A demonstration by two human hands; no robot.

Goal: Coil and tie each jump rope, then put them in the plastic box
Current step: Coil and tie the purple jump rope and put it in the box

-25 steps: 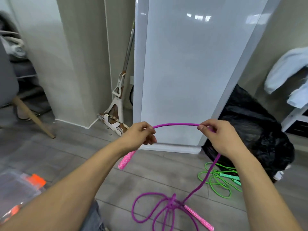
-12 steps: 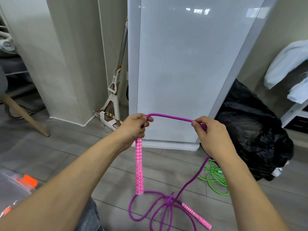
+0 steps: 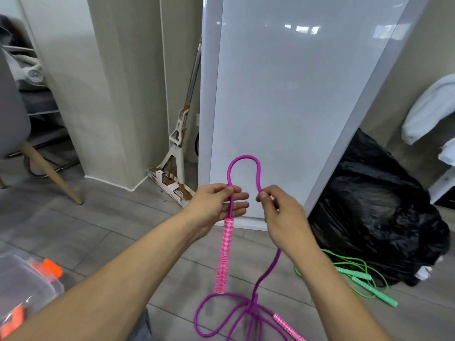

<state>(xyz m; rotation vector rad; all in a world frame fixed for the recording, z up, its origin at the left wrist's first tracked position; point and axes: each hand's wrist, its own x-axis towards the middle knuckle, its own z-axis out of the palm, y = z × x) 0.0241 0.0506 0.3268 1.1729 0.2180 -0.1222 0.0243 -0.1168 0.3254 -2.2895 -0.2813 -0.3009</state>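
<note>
Plastic box cut L, purple rope btm.

No legible text anywhere.

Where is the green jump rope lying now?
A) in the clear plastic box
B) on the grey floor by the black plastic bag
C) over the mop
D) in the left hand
B: the green jump rope lies loose on the grey floor, right beside the black plastic bag.
</note>
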